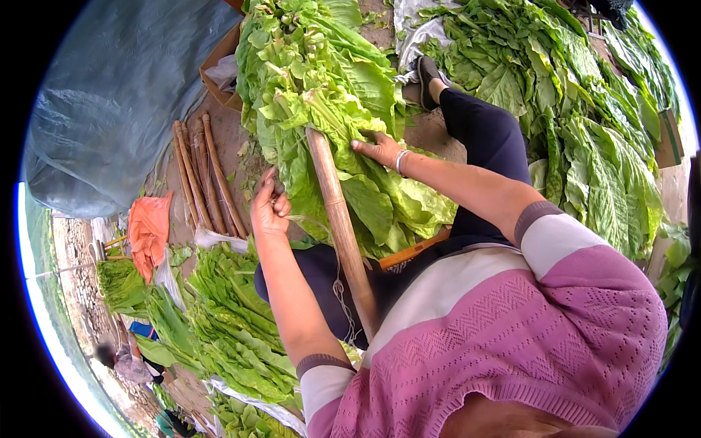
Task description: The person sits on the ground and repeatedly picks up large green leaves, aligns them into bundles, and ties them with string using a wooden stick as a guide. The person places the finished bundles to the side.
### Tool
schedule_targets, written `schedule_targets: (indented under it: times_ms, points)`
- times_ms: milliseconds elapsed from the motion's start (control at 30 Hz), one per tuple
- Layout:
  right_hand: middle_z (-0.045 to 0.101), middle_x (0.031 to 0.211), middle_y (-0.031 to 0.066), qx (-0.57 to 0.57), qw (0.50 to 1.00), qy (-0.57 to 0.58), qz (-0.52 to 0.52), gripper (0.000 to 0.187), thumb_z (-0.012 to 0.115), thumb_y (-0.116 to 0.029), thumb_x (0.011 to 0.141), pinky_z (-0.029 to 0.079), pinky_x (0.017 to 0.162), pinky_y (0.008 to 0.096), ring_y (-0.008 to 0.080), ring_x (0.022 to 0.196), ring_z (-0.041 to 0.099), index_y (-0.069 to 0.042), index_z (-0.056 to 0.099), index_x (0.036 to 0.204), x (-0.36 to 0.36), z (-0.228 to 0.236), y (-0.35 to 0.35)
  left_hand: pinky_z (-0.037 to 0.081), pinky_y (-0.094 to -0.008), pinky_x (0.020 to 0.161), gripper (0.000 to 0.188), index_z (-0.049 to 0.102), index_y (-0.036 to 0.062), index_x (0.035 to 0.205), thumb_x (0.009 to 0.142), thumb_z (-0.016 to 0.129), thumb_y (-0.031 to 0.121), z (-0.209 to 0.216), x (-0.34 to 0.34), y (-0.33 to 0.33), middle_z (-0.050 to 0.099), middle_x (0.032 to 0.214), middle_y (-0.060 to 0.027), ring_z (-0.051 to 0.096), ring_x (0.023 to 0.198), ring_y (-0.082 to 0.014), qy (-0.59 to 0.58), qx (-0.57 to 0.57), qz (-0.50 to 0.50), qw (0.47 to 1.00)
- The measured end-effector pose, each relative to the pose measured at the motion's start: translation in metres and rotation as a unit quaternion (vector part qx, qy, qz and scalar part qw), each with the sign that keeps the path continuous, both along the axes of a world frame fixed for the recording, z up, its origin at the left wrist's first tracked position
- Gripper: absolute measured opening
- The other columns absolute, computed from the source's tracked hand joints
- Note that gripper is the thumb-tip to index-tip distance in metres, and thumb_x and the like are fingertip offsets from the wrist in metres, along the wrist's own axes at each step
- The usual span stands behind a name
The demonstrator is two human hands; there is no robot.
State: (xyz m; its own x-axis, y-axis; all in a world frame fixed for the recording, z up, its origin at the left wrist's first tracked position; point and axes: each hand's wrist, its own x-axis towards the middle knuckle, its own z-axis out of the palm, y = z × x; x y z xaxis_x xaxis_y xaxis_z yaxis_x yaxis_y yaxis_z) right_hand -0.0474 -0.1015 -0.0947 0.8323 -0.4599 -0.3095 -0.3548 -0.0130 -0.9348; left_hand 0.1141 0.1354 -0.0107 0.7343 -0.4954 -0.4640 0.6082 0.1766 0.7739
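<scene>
A bamboo pole [337, 212] runs from my lap up under a thick row of large green tobacco leaves [314, 102], their stem ends lying along it. My left hand [272, 204] is closed beside the pole's left side, with thin pale string [339, 292] trailing from near its fingers and hanging loose over my leg. On the other side of the pole, my right hand [381, 150] grips leaves at the bundle's right edge. Its thumb lies toward the pole, and leaves partly hide its fingers.
Heaps of loose leaves lie at right [606, 175] and lower left [234, 321]. Several bare poles [201, 175] rest on the ground beside an orange bag [150, 230]. A grey plastic sheet [124, 109] covers the upper left, next to a cardboard box [223, 66]. Another person [131, 363] is farther off.
</scene>
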Motion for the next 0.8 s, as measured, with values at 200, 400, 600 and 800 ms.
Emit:
schedule_targets:
  times_ms: [200, 400, 600, 800]
  points:
    - [0.062, 0.106, 0.018, -0.19, 0.977, 0.067, -0.065, 0.048, 0.063, -0.035, 0.079, 0.046, 0.084, 0.0355, 0.0266, 0.096, 0.061, -0.004, 0.059, 0.115, -0.107, 0.021, -0.044, 0.019, -0.0224, 0.033, 0.046, 0.056, 0.0011, 0.1, 0.08, 0.067, 0.041, 0.021, -0.09, 0.005, 0.055, 0.068, -0.0049, 0.03, 0.036, -0.0049, -0.119, 0.24, -0.255, 0.929]
    - [0.065, 0.074, 0.0092, -0.039, 0.937, 0.251, 0.241, 0.026, 0.059, -0.025, 0.084, 0.05, 0.052, 0.0316, 0.0198, 0.059, 0.063, 0.0, 0.064, 0.09, -0.136, 0.054, -0.055, 0.043, -0.0281, 0.065, 0.05, 0.059, -0.0035, 0.096, 0.076, 0.07, 0.041, 0.002, -0.114, -0.017, 0.059, 0.084, -0.0077, 0.054, 0.071, -0.0136, -0.275, 0.275, -0.231, 0.892]
    - [0.064, 0.079, 0.0132, -0.065, 0.751, 0.443, 0.485, 0.044, 0.044, -0.036, 0.089, 0.048, 0.068, 0.0405, 0.0264, 0.071, 0.061, 0.003, 0.063, 0.087, -0.142, -0.064, 0.007, 0.041, -0.0266, 0.067, 0.044, 0.057, -0.0037, 0.1, 0.077, 0.068, 0.032, 0.007, -0.121, -0.005, 0.057, 0.082, -0.0055, 0.051, 0.072, -0.0118, -0.233, 0.296, -0.18, 0.908]
    - [0.064, 0.078, 0.0133, 0.011, 0.714, 0.453, 0.533, 0.041, 0.046, -0.036, 0.088, 0.048, 0.068, 0.0406, 0.0267, 0.07, 0.061, 0.002, 0.064, 0.086, -0.166, -0.13, 0.041, 0.045, -0.0254, 0.061, 0.056, 0.05, -0.0073, 0.108, 0.074, 0.069, 0.034, -0.002, -0.128, -0.006, 0.056, 0.082, -0.0088, 0.055, 0.065, -0.0147, -0.166, 0.269, -0.184, 0.931]
